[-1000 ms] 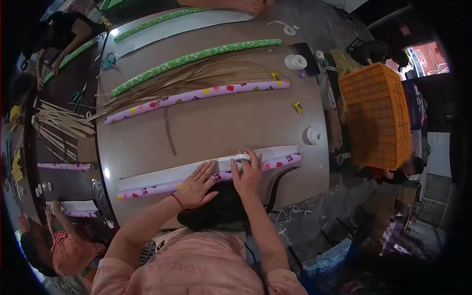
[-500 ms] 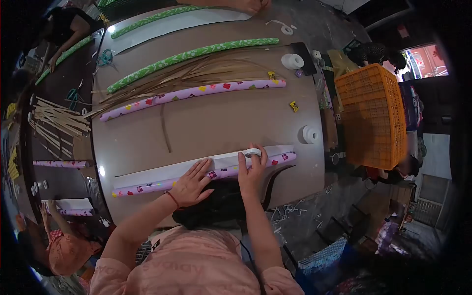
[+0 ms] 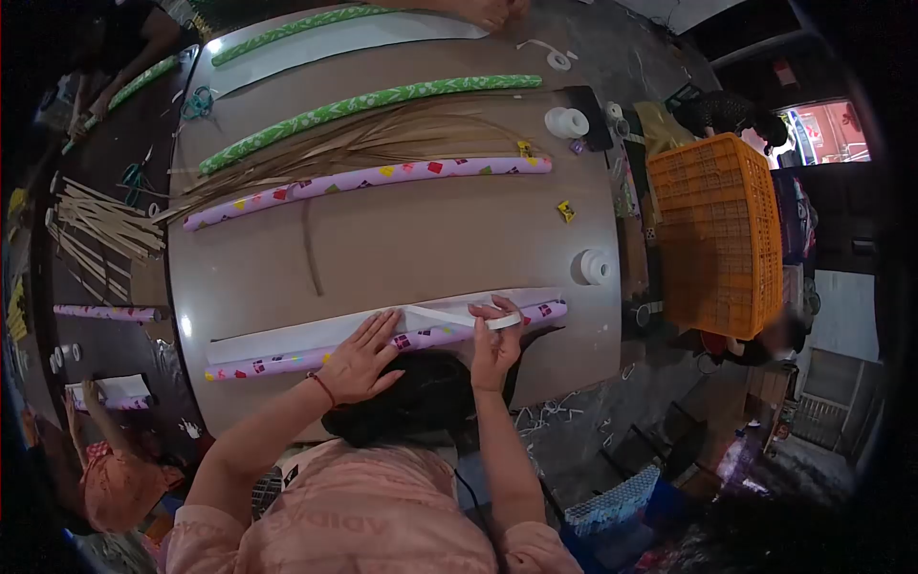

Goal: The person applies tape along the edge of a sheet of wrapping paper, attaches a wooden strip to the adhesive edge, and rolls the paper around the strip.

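A roll of pink wrapping paper (image 3: 277,364) with coloured gift prints lies along the near side of the table, its white underside (image 3: 277,328) showing as a loose flap. My left hand (image 3: 359,364) lies flat across the roll and flap, fingers stretched out, a red band at the wrist. To its right, my right hand (image 3: 494,352) grips a roll of white tape (image 3: 505,321) between thumb and fingers. A strip of tape (image 3: 438,315) runs from that roll to the flap near my left fingertips.
Another pink roll (image 3: 373,179), brown strips (image 3: 382,143) and a green roll (image 3: 373,113) lie farther back. White tape rolls (image 3: 595,267) stand at the right. An orange crate (image 3: 717,234) is beyond the table edge. Other people work at the left (image 3: 124,469) and far side.
My right hand has turned and drawn the tape roll slightly towards me, so a strip now lifts off the paper. My left hand still presses on the roll.
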Motion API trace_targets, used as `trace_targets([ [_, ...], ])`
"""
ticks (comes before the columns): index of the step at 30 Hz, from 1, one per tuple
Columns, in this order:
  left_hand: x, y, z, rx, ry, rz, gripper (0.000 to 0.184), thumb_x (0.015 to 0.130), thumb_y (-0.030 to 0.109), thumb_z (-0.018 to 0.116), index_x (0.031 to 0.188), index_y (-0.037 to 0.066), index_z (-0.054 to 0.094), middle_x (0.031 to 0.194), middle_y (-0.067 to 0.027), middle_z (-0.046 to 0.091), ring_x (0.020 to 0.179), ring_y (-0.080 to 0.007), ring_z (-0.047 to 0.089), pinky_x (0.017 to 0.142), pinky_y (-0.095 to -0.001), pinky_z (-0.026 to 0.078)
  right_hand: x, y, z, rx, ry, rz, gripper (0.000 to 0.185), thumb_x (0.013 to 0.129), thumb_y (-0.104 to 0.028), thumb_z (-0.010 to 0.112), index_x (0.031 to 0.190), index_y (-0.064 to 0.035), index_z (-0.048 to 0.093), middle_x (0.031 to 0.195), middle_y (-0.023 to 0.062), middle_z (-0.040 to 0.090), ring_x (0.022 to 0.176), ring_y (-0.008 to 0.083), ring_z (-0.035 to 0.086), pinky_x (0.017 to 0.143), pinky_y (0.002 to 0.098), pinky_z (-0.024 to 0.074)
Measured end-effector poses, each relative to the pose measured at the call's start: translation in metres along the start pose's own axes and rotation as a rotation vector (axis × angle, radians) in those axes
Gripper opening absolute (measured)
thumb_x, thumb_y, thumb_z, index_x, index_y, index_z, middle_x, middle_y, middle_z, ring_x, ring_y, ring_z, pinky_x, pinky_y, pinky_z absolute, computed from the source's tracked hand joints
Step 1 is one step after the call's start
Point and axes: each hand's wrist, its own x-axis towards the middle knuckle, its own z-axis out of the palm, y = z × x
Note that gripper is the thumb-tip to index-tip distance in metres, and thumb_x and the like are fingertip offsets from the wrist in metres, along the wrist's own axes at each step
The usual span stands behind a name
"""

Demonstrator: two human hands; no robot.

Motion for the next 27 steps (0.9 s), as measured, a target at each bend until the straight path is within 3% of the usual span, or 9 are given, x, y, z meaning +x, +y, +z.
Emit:
trace_targets([
  [2, 0.0, 0.0, 0.002, -0.013, 0.041, 0.008, 0.04, 0.096, 0.04, 0.052, 0.105, 0.001, 0.057, 0.155, -0.0294, 0.028, 0.147, -0.0401, 0.023, 0.123, -0.0455, 0.015, 0.003, 0.005, -0.001, 0.204, 0.114, 0.13, 0.015, 0.091, -0.009, 0.063, 0.105, -0.0041, 0.069, 0.114, 0.0083, 0.063, 0.121, 0.0261, 0.05, 0.114, 0.0458, 0.029],
  [7, -0.001, -0.001, 0.001, -0.031, 0.021, 0.0, 0.038, 0.096, 0.039, 0.054, 0.102, 0.002, 0.058, 0.154, -0.0295, 0.028, 0.147, -0.0402, 0.024, 0.123, -0.0455, 0.015, 0.026, 0.024, -0.022, 0.0, 0.057, 0.051, 0.012, 0.093, -0.008, 0.06, 0.104, -0.0045, 0.066, 0.101, 0.0033, 0.071, 0.115, 0.0244, 0.056, 0.118, 0.0477, 0.0216],
  [9, 0.0, 0.0, 0.0, -0.042, 0.025, -0.005, 0.037, 0.095, 0.038, 0.054, 0.102, 0.002, 0.058, 0.154, -0.0296, 0.028, 0.147, -0.0402, 0.024, 0.123, -0.0455, 0.015, 0.029, 0.028, -0.029, 0.072, 0.046, 0.17, 0.012, 0.094, -0.008, 0.061, 0.105, -0.005, 0.065, 0.101, 0.0025, 0.071, 0.117, 0.0228, 0.056, 0.119, 0.0467, 0.0193],
  [13, -0.001, 0.001, -0.002, -0.028, 0.019, -0.01, 0.037, 0.095, 0.038, 0.055, 0.101, 0.002, 0.059, 0.154, -0.0293, 0.028, 0.147, -0.0401, 0.024, 0.123, -0.0453, 0.016, 0.027, 0.029, -0.028, 0.342, 0.132, 0.276, 0.013, 0.094, -0.003, 0.06, 0.106, -0.0006, 0.062, 0.117, 0.0102, 0.062, 0.117, 0.0225, 0.056, 0.112, 0.0446, 0.0344],
  [16, 0.0, 0.001, -0.001, -0.036, 0.028, -0.012, 0.037, 0.095, 0.038, 0.055, 0.101, 0.002, 0.06, 0.155, -0.029, 0.028, 0.147, -0.0397, 0.024, 0.123, -0.0452, 0.016, 0.027, 0.024, -0.028, 0.251, 0.184, 0.184, 0.013, 0.094, -0.001, 0.058, 0.106, 0.0018, 0.062, 0.123, 0.0131, 0.054, 0.117, 0.0238, 0.055, 0.106, 0.0399, 0.0407],
  [18, -0.001, 0.0, -0.001, -0.034, 0.018, -0.02, 0.037, 0.095, 0.038, 0.055, 0.102, 0.002, 0.06, 0.155, -0.0289, 0.028, 0.147, -0.0396, 0.024, 0.123, -0.0452, 0.016, 0.026, 0.02, -0.026, 0.323, 0.235, 0.199, 0.016, 0.093, -0.001, 0.057, 0.108, 0.0023, 0.062, 0.125, 0.0126, 0.053, 0.116, 0.0219, 0.054, 0.103, 0.0375, 0.0408],
  [21, 0.0, 0.001, -0.002, -0.033, 0.015, -0.011, 0.037, 0.095, 0.038, 0.055, 0.102, 0.002, 0.06, 0.155, -0.0288, 0.028, 0.147, -0.0394, 0.024, 0.123, -0.0451, 0.016, 0.028, 0.018, -0.028, 0.168, 0.271, 0.112, 0.019, 0.093, -0.002, 0.057, 0.111, 0.0022, 0.062, 0.121, 0.0111, 0.053, 0.112, 0.0195, 0.054, 0.1, 0.0352, 0.0421],
  [23, 0.0, 0.001, -0.001, -0.033, 0.009, -0.015, 0.037, 0.095, 0.038, 0.055, 0.102, 0.002, 0.06, 0.155, -0.0289, 0.028, 0.147, -0.0394, 0.024, 0.123, -0.0451, 0.016, 0.03, 0.016, -0.029, 0.22, 0.332, 0.249, 0.022, 0.094, -0.003, 0.057, 0.114, 0.002, 0.063, 0.119, 0.0085, 0.051, 0.11, 0.0182, 0.053, 0.098, 0.034, 0.0439],
  [27, -0.001, 0.001, -0.003, -0.044, 0.02, -0.016, 0.036, 0.095, 0.037, 0.055, 0.102, 0.002, 0.06, 0.155, -0.0289, 0.028, 0.147, -0.0395, 0.024, 0.123, -0.0453, 0.016, 0.035, 0.009, -0.032, 0.169, 0.339, 0.243, 0.018, 0.094, -0.003, 0.057, 0.111, 0.0018, 0.063, 0.118, 0.0066, 0.048, 0.106, 0.0181, 0.054, 0.095, 0.0336, 0.0463],
])
